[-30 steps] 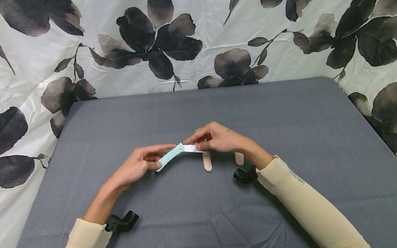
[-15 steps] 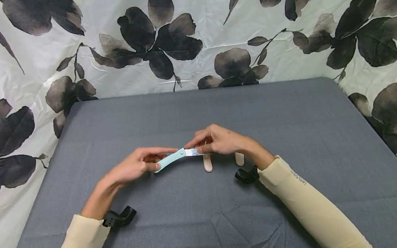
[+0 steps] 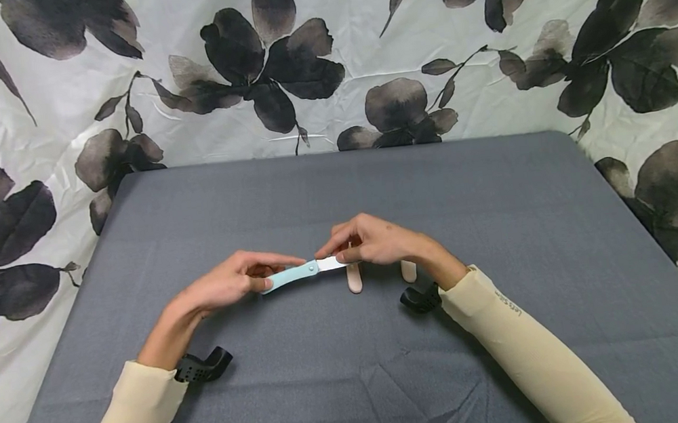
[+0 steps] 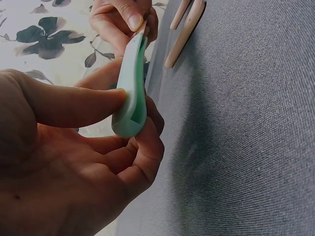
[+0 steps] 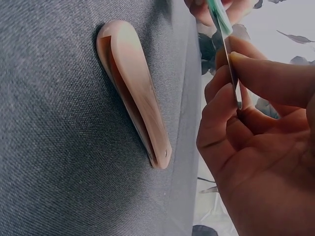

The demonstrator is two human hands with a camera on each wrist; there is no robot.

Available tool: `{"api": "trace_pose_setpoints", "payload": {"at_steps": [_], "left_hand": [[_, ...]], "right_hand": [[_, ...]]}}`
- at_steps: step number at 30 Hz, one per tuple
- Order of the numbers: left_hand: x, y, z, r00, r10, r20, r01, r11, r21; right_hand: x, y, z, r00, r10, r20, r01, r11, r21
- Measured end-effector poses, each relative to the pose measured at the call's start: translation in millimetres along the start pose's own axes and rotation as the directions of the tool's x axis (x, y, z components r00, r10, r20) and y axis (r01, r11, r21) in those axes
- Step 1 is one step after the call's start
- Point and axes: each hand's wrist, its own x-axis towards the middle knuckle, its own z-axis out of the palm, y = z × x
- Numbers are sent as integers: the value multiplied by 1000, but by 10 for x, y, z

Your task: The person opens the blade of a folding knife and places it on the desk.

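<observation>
A folding knife with a mint-green handle (image 3: 290,276) and a thin pale blade (image 3: 328,264) is held up between both hands, its blade swung out nearly in line with the handle. My left hand (image 3: 226,282) pinches the handle's rear end between thumb and curled fingers; the left wrist view shows the handle's slot side (image 4: 130,93). The blade (image 5: 231,69) is pinched near its tip by the thumb and fingers of my right hand (image 3: 381,238), which hide part of it. Below that hand lie two pink folded knives, the nearer-left one (image 3: 354,279) and another (image 3: 409,271), both partly covered.
Grey cloth (image 3: 307,391) covers the table, with creases near the front. A white curtain with dark flowers (image 3: 264,75) hangs behind its far edge. Each wrist wears a black camera mount (image 3: 203,367).
The knife has straightened: its handle's pivot end came down and the angle between handle and blade opened out. Both hands keep their pinch and have shifted only slightly. The pink knives stay put.
</observation>
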Motion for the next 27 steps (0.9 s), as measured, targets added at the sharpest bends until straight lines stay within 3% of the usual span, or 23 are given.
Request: {"api": "trace_pose_setpoints", "payload": {"at_steps": [6, 9, 14, 17, 22, 27], "left_hand": [[0, 1, -7, 1000, -3, 23, 2, 1000, 22], [2, 2, 6, 1000, -2, 4, 2, 999, 34], [13, -1, 92, 995, -11, -100, 14, 999, 30], [17, 3, 173, 988, -15, -151, 16, 1000, 4], [25, 0, 289, 977, 8, -211, -14, 999, -29], [19, -26, 356, 966, -4, -259, -14, 998, -68]], "right_hand": [[4, -9, -4, 999, -24, 23, 24, 999, -32], [9, -8, -17, 999, -32, 17, 33, 998, -46], [21, 0, -65, 992, 5, -125, -9, 999, -31], [35, 13, -79, 972, 56, -229, -61, 998, -17], [56, 17, -72, 917, 113, -382, -124, 992, -4], [102, 30, -41, 872, 133, -471, -130, 991, 39]]}}
